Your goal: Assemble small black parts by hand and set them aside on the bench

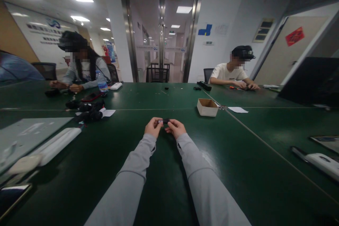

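Observation:
Between my two hands is a small dark piece (166, 121) with a pale, label-like part at its left end; its kind is too small to make out. My left hand (153, 127) pinches the pale end between thumb and fingers. On the dark end, the thumb and fingers of my right hand (177, 128) are closed. Both hands are just above the green table (164, 169), with the forearms in grey sleeves stretched forward. An open cardboard box (207, 107) stands beyond my right hand.
Black gear (90, 109) and a water bottle (102, 83) are on the left. A phone (13, 197) lies near left, and a white device (324, 164) near right. Across the table sit a person at left (82, 60) and another person at right (230, 72), both working with their hands.

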`<state>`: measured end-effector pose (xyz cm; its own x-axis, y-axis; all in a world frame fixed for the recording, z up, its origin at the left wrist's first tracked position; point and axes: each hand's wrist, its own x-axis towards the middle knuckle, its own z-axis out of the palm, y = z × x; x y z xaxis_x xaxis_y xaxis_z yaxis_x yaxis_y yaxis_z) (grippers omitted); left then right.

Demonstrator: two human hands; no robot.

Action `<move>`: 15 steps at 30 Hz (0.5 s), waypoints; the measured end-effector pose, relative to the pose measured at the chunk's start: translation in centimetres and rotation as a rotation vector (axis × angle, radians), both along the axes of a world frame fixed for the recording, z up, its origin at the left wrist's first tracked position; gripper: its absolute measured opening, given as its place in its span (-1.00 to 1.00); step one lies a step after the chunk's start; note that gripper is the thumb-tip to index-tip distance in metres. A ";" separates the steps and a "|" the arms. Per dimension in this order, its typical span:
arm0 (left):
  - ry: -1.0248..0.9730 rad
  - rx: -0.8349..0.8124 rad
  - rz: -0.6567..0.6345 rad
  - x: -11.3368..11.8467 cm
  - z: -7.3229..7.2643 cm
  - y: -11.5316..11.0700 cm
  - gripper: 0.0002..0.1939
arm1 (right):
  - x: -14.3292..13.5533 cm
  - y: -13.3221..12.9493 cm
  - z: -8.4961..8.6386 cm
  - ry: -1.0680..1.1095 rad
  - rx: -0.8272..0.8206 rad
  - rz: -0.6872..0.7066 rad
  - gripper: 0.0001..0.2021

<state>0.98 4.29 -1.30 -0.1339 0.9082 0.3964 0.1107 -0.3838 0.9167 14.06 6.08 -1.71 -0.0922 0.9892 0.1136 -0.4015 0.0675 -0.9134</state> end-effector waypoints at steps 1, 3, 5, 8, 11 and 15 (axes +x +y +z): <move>-0.009 -0.012 0.001 0.0 0.0 0.0 -0.76 | -0.1 0.1 -0.2 -0.002 -0.005 -0.018 -0.60; -0.029 -0.037 0.003 0.1 0.1 0.0 -0.76 | -0.3 0.4 -0.5 -0.006 -0.009 -0.045 -0.61; -0.048 -0.048 -0.002 0.1 0.2 -0.1 -0.75 | -0.4 0.5 -0.7 -0.009 -0.006 -0.048 -0.61; -0.065 -0.046 -0.021 0.2 0.5 -0.3 -0.73 | -0.2 0.3 -0.5 -0.016 0.005 -0.023 -0.63; -0.052 -0.034 -0.022 0.1 0.5 -0.4 -0.74 | 0.2 0.0 -0.1 -0.016 -0.004 0.050 -0.66; -0.016 -0.016 -0.018 0.1 0.4 -0.3 -0.76 | 0.6 -0.3 0.3 0.032 -0.051 0.102 -0.71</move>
